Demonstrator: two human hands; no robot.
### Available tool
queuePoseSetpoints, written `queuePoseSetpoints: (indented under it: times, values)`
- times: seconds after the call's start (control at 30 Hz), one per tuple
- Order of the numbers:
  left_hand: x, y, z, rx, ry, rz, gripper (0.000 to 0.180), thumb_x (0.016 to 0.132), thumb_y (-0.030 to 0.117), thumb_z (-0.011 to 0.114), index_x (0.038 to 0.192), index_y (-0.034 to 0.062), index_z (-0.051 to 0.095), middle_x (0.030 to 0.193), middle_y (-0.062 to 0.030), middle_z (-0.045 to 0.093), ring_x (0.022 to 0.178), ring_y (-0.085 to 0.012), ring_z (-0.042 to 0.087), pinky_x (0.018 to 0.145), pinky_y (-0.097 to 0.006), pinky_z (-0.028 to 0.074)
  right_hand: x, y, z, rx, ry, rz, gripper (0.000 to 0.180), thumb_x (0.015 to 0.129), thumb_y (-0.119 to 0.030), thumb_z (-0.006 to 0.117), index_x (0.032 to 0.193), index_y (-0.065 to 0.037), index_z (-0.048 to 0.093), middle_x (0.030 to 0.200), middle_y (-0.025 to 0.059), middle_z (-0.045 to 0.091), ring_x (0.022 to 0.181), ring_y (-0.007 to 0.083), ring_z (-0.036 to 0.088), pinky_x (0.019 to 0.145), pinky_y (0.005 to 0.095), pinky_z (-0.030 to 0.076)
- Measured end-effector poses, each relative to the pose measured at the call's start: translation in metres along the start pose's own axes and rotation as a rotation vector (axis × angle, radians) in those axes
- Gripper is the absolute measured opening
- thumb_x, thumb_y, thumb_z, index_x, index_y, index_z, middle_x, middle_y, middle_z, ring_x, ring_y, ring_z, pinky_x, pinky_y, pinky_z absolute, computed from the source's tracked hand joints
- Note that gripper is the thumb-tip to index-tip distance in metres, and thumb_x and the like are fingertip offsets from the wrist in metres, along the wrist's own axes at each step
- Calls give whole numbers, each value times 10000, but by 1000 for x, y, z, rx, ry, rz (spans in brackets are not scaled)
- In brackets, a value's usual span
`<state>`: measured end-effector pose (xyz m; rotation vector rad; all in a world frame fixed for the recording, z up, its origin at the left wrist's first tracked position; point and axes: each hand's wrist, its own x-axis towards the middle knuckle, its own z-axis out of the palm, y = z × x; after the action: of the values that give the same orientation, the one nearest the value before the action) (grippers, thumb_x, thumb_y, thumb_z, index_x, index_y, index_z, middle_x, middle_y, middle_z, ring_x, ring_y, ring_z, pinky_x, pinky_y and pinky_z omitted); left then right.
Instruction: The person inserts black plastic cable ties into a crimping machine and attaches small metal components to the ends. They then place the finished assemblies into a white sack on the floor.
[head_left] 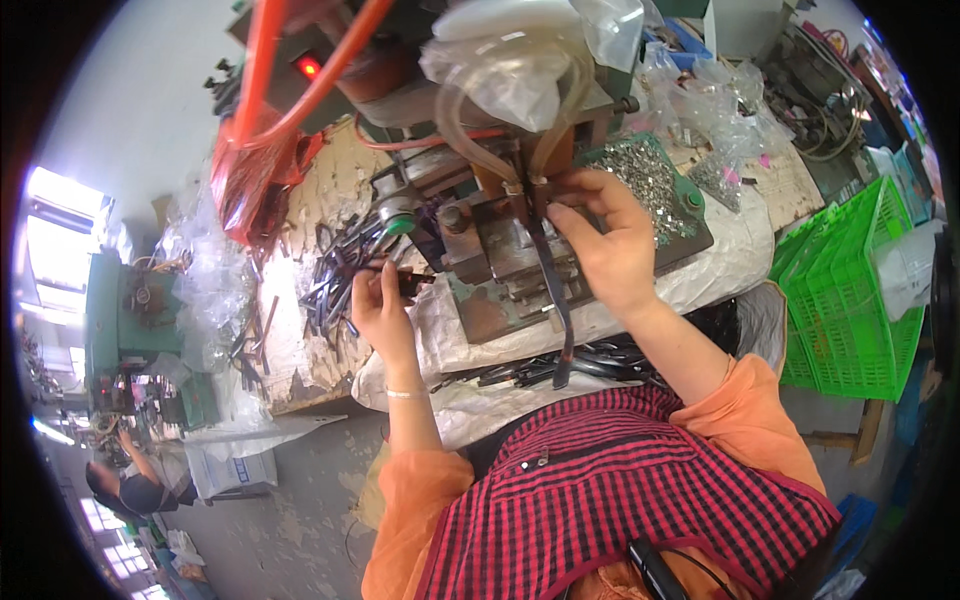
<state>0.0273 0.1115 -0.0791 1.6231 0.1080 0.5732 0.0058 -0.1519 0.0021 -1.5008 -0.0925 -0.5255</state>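
A long, flat black strip runs down from the press tooling, its lower end hanging toward my apron. My right hand pinches it near the top, beside the metal block of the machine. At the left edge of the machine, my left hand is raised over a heap of loose black strips. Its thumb and fingers are apart, and I see nothing firmly held there. A short dark piece lies right beside its fingertips.
Small metal parts fill a green tray right of the press. More black strips lie in a white cloth on my lap side. Orange tubes and clear hoses hang ahead. A green crate stands at right; another person works far left.
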Motion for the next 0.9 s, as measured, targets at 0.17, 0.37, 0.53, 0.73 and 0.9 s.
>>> queuePoseSetpoints:
  times: [0.17, 0.37, 0.53, 0.73, 0.9]
  values:
    - [-16, 76, 17, -181, 108, 230, 66, 970, 34, 634, 998, -25, 640, 883, -114, 718, 774, -130, 648, 709, -249, 529, -7, 1, 3, 183, 43, 134, 344, 887, 33, 677, 1217, 38, 580, 1097, 95, 696, 982, 129, 668, 872, 254, 512]
    - [12, 162, 52, -153, -145, 622, 174, 877, -119, 650, 1032, -63, 595, 981, -192, 672, 871, -234, 673, 838, -323, 541, -6, -23, 13, 438, -13, 320, 455, 875, 34, 668, 1300, 44, 506, 1110, 112, 689, 989, 136, 651, 909, 260, 501]
    - [-6, 152, 54, -16, -371, 938, 235, 735, -169, 691, 912, -15, 672, 778, -117, 690, 732, -258, 708, 694, -356, 616, -11, -48, 0, 218, -128, 159, 488, 895, 6, 636, 1360, 29, 488, 1183, 120, 670, 1110, 182, 636, 988, 311, 478]
    - [-41, 136, 75, 338, -572, 1239, 203, 740, 81, 817, 915, 49, 718, 931, -115, 733, 574, -160, 624, 472, -267, 456, 16, 23, -88, -1076, -42, -186, 280, 786, -184, 751, 1034, -56, 727, 1221, 217, 631, 1250, 420, 528, 1034, 492, 441]
    - [-40, 121, 70, 311, -541, 1272, 241, 719, 76, 831, 913, 69, 690, 959, -106, 734, 534, -135, 594, 442, -256, 425, -1, 66, -115, -1097, 67, -233, 170, 791, -141, 753, 944, -73, 724, 1287, 200, 612, 1286, 396, 517, 1025, 476, 438]
